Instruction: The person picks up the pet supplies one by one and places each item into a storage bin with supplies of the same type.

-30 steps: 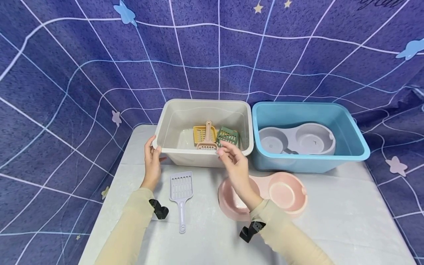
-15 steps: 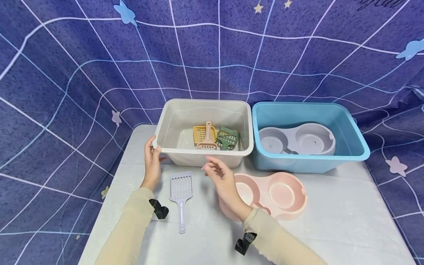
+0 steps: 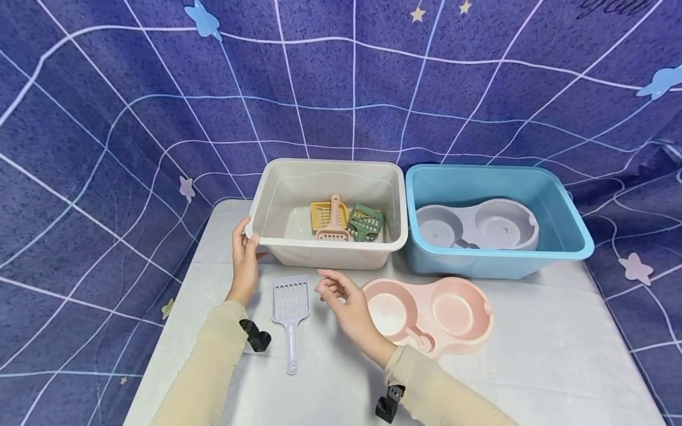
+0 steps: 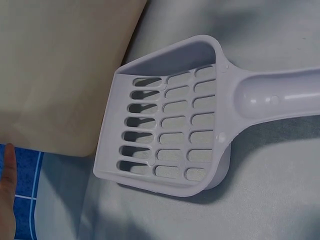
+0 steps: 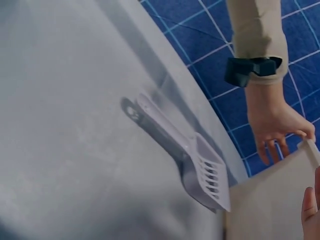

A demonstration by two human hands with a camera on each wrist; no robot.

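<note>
My left hand [image 3: 246, 266] holds the front left corner of a beige litter box [image 3: 319, 255], thumb on the rim and fingers along the outer side. Inside that box lie a yellow litter scoop [image 3: 315, 221], a tan one [image 3: 334, 210] and a green one [image 3: 367, 212]. On the table in front of it is a lavender litter scoop [image 3: 291, 349], slotted end toward the box; it fills much of the left wrist view [image 4: 225, 100]. Just right of this scoop, my right hand [image 3: 348, 307] hovers over the table, fingers loosely bent, nothing in them.
A pink double pet bowl [image 3: 421, 296] sits on the table by my right forearm. Beside the beige box stands a blue litter box [image 3: 495, 263] with a grey double bowl [image 3: 469, 222] inside. A purple curtain [image 3: 330, 77] hangs close behind both boxes.
My right hand has moved from the beige box's front rim down and left, toward the lavender scoop, uncovering more of the pink bowl. My left hand has stayed at the corner.
</note>
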